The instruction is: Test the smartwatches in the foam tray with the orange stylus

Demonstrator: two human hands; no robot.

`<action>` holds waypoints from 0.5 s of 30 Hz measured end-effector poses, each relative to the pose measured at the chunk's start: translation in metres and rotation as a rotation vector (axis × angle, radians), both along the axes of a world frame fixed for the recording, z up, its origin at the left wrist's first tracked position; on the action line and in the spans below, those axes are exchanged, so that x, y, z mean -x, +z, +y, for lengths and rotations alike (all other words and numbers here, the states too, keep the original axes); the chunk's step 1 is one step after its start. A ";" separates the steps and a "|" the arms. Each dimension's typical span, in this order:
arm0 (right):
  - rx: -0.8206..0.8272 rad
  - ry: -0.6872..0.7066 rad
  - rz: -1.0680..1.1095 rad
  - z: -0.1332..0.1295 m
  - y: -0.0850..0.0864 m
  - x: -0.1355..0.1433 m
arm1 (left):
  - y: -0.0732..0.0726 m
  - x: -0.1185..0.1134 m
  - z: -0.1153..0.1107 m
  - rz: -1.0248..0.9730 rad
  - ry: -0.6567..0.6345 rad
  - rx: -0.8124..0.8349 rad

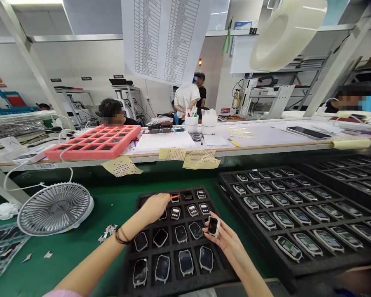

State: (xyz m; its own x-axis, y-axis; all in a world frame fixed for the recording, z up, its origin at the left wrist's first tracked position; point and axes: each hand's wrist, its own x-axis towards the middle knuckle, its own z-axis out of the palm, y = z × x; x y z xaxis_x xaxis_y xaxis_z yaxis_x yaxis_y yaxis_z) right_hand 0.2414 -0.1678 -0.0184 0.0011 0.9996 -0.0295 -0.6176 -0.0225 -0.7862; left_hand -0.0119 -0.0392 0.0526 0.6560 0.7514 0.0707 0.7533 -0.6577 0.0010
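Observation:
Over the far left part of a black foam tray (pixel 173 243), my left hand (pixel 154 208) is closed in a pinch on a thin orange stick (pixel 174 197). The stick's tip lies across a watch in the back row; its other end is hidden in the fingers. My right hand (pixel 225 237) grips a smartwatch (pixel 213 226) with a pale case and dark screen, tilted above the tray's right side. Rows of watches sit in the tray's compartments. Some near the back, such as a lit watch (pixel 192 210), show coloured icons; the front ones, like a dark watch (pixel 186 262), look black.
Larger black trays of watches (pixel 281 218) stand on the right. A grey fan (pixel 57 208) and small paper scraps (pixel 107 233) lie left on the green mat. A raised shelf holds a pink foam tray (pixel 94 142). A tape roll (pixel 287 33) hangs overhead. Other people work beyond.

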 end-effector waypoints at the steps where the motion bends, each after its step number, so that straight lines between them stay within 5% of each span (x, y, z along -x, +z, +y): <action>1: -0.001 0.029 -0.018 0.006 0.004 0.003 | 0.001 0.020 -0.002 -0.001 0.070 0.007; 6: -0.019 0.203 -0.075 0.063 0.029 0.039 | -0.008 0.087 -0.022 -0.048 0.218 0.074; 11: -0.014 0.353 -0.179 0.134 0.032 0.103 | -0.028 0.098 -0.040 -0.161 0.226 0.186; 15: -0.024 0.428 -0.322 0.171 0.023 0.150 | -0.033 0.111 -0.033 -0.199 0.379 0.144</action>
